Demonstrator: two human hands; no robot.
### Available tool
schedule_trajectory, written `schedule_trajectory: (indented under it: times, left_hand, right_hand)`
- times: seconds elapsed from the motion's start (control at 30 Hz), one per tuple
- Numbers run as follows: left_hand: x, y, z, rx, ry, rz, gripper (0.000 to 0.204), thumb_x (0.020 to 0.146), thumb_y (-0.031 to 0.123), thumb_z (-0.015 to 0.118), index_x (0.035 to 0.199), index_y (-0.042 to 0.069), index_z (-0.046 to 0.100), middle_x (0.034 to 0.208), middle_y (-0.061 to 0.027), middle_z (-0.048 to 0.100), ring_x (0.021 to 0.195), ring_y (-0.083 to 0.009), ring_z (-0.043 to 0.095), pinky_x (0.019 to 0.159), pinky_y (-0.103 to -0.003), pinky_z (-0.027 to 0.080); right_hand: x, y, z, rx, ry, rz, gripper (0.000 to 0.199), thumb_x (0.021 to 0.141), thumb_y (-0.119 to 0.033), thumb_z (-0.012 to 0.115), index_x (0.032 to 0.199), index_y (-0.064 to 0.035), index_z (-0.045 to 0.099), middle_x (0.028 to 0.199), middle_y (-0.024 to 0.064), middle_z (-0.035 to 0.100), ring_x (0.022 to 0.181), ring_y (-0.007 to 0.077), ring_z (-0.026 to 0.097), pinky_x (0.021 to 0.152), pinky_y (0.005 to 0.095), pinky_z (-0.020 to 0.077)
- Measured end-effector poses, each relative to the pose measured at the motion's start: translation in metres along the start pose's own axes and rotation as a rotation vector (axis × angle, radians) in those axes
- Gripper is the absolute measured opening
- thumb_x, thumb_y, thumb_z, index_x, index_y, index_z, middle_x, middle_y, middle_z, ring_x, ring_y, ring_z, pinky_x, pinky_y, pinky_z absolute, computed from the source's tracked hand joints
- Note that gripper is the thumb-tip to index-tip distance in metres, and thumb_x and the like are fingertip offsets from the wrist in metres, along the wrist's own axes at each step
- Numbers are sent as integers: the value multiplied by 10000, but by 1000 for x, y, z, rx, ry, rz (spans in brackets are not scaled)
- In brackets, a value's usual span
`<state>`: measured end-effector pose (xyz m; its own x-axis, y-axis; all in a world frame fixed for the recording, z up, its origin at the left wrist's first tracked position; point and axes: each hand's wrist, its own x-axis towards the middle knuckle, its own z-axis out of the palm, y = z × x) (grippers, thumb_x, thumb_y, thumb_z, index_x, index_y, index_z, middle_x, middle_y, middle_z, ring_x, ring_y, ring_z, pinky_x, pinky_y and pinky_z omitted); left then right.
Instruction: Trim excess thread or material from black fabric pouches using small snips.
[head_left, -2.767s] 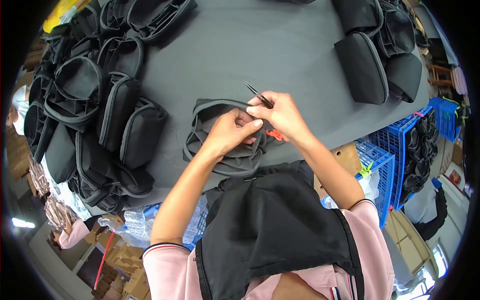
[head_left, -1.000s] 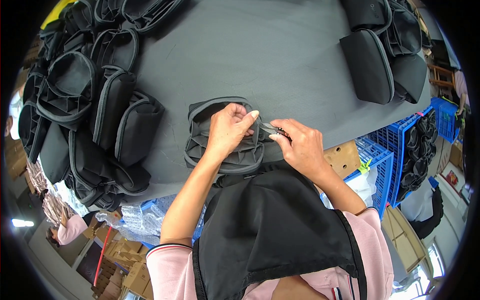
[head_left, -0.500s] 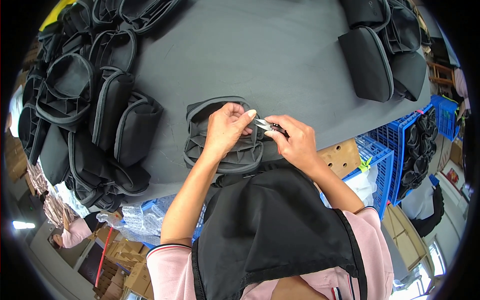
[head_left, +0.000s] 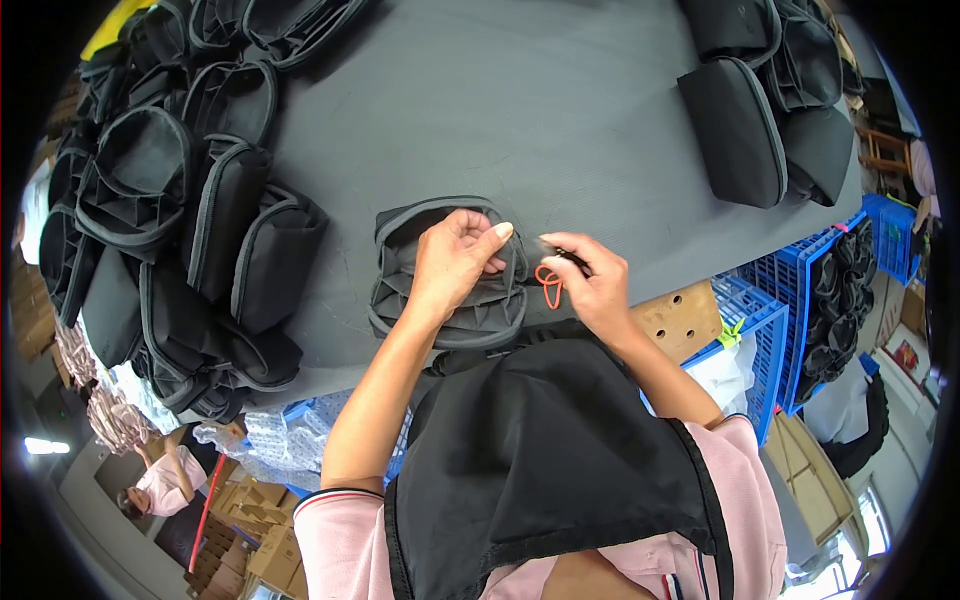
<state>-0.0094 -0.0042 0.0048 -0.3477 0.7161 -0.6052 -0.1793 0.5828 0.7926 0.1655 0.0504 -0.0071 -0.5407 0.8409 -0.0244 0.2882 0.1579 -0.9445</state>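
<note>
Black fabric is forming the open pouch [head_left: 487, 314] I'm pinching with the left hand [head_left: 450, 260], seemingly for steadiness; the right hand [head_left: 600, 284] is gripping snips [head_left: 573, 260] just beside it.

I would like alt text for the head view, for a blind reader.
A person's left hand holds an open black pouch on a grey table while the right hand holds small snips, an orange loop beside it. More black pouches lie piled at left and right.
</note>
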Motion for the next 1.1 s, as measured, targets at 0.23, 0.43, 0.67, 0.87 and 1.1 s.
schedule_trajectory:
  times: [0.23, 0.43, 0.67, 0.87, 1.1]
  left_hand:
    - [-42, 36, -2, 929, -58, 198, 507, 725, 475, 663, 858, -11, 616, 817, -137, 601, 796, -274, 593, 718, -367, 464]
    - [-40, 19, 3, 1114, -97, 189, 341, 726, 267, 633, 856, -43, 579, 861, -174, 565, 882, -336, 554, 761, -425, 445]
    - [-31, -15, 0, 848, 27, 232, 236, 740, 154, 593, 788, -70, 536, 785, -232, 582, 740, -392, 581, 676, -447, 447]
    - [-30, -12, 8, 847, 50, 187, 250, 787, 184, 609, 720, -50, 549, 742, -219, 594, 741, -395, 583, 661, -468, 449]
    - [-24, -24, 15, 897, 168, 344, 240, 809, 187, 599, 714, -31, 564, 706, -205, 603, 665, -374, 596, 604, -442, 468]
  right_hand:
    - [-2, -6, 10, 509, -105, 492, 204, 790, -64, 666, 948, -3, 552, 738, 0, 558, 645, 46, 511, 559, 203, 428]
    - [-3, 5, 24, 230, -153, 450, 165, 787, -109, 651, 875, 23, 605, 700, 65, 607, 614, 62, 517, 563, 263, 437]
    - [-5, 10, 32, 335, -117, 387, 110, 819, -81, 642, 867, 7, 598, 653, -56, 517, 599, 18, 421, 528, 199, 362]
    - [-7, 3, 21, 186, -202, 420, 122, 814, -73, 644, 902, 3, 608, 714, -40, 558, 666, 16, 476, 601, 182, 407]
    - [-19, 15, 17, 311, -136, 427, 165, 806, -53, 634, 959, -3, 595, 818, 7, 611, 732, 51, 544, 668, 210, 452]
